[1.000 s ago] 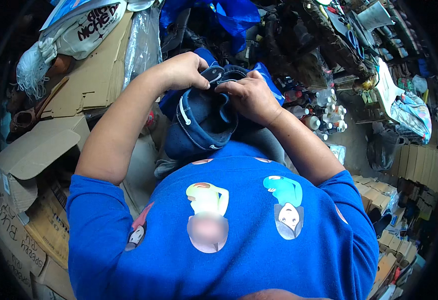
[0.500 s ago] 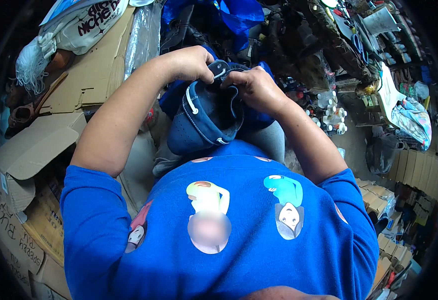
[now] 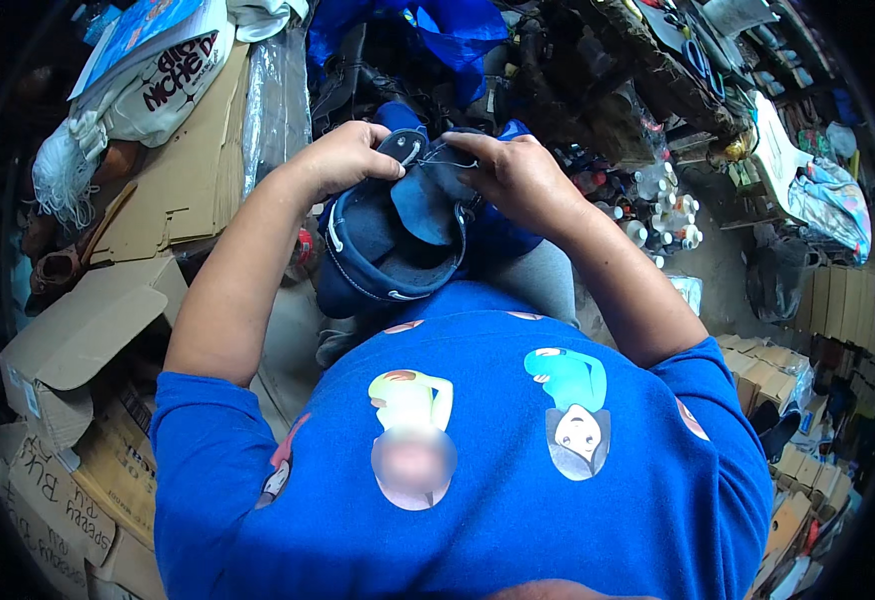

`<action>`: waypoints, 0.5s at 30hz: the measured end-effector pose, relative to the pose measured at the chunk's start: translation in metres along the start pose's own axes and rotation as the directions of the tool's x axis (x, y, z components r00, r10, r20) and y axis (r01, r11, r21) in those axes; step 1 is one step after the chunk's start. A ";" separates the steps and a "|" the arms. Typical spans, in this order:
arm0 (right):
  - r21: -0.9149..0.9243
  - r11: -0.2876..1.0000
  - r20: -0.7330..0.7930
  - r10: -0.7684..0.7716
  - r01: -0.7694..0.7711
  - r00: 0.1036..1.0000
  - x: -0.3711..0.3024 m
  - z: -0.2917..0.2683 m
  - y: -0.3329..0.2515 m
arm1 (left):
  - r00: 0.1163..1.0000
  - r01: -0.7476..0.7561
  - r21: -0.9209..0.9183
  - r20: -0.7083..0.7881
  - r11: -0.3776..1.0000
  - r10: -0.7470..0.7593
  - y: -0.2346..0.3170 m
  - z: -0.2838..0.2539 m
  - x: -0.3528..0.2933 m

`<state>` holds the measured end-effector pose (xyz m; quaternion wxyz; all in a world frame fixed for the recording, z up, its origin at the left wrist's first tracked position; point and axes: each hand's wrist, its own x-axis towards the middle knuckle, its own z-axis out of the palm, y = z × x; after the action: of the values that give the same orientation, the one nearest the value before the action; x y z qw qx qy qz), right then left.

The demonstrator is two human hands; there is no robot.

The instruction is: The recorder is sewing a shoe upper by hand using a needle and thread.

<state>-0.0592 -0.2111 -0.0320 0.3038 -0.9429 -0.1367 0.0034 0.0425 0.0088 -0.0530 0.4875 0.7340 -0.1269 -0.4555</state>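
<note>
A navy-blue boat shoe [image 3: 340, 272] rests over my lap, its opening facing up and its heel toward my body. White lace [image 3: 336, 238] runs along its collar. My left hand [image 3: 350, 157] pinches the eyelet flap on the left, where a pale lace loop comes through the hole. On the opposite side, my right hand [image 3: 520, 172] has its thumb and fingers closed on the shoe's front edge near the lacing; exactly what lies between those fingertips is partly hidden. Between both hands the dark tongue [image 3: 425, 208] stands out over the opening.
Flattened cardboard [image 3: 193, 170] and an open carton [image 3: 88, 325] stand on my left. Several small bottles [image 3: 673, 220] are grouped on the right. Beyond them is a white chair [image 3: 778, 165]. Blue plastic [image 3: 458, 45] hangs at the far side, with stacked brown pieces [image 3: 763, 370] at lower right.
The shoe has tipped so more of its inside and tongue show. My left hand has moved slightly left and down, still on the flap. My right hand's fingers have shifted along the front edge.
</note>
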 end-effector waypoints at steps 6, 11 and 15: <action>0.085 0.990 0.098 0.102 -0.110 0.990 -0.006 -0.006 0.010 | 0.999 -0.013 -0.010 -0.038 1.000 0.013 -0.002 0.003 0.002; 0.155 0.983 0.069 0.089 -0.099 0.994 0.002 0.011 0.007 | 0.998 -0.020 0.049 -0.067 0.999 0.023 0.001 0.007 0.004; 0.089 0.996 0.086 0.005 -0.013 0.996 0.008 0.013 0.013 | 0.996 -0.014 0.080 -0.092 0.997 0.021 0.002 0.007 0.004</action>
<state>-0.0496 -0.2114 -0.0497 0.3393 -0.9280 -0.1451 0.0513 0.0394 0.0014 -0.0543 0.4672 0.7721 -0.1286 -0.4113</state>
